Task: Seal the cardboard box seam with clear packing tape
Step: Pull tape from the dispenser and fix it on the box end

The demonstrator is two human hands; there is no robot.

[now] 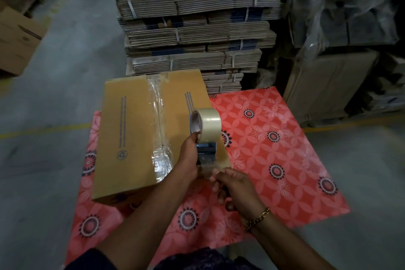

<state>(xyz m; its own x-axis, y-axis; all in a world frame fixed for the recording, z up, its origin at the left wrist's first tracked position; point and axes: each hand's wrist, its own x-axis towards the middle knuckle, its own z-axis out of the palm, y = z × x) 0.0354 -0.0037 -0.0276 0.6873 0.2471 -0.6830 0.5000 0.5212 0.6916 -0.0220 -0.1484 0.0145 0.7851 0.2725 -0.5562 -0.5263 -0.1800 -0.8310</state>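
Head view. Cardboard box (pixel 131 138) lies closed on a red floral mat (pixel 274 149) spread over the concrete floor (pixel 54 94). A strip of clear tape (pixel 158 125) runs along the box's centre seam from the far edge to the near edge, wrinkled and shiny, just left of the left-hand fingers.

Left hand (pixel 189 160) is wrapped around a tape dispenser (pixel 206 149), thumb up against the side of the tape roll (pixel 207 124); fingers closed on the dispenser's body. The roll stands above the fingers, over the right part of the box top. The dispenser's blue metal frame shows just right of the thumb.

Right hand (pixel 234 186) sits just below and right of the dispenser, over the near right corner of the box. Thumb and forefinger are pinched together on a loose end of clear film (pixel 208 170) coming off the dispenser; the other fingers are curled under. Film is blurred here, so its exact edge cannot be made out. A gold chain bracelet (pixel 257 219) circles the right wrist.

Beyond the fingertips, behind the box: a tall stack of bundled flat cartons (pixel 192 28), strapped in white bands. Right of it, plastic-wrapped goods (pixel 350 6).
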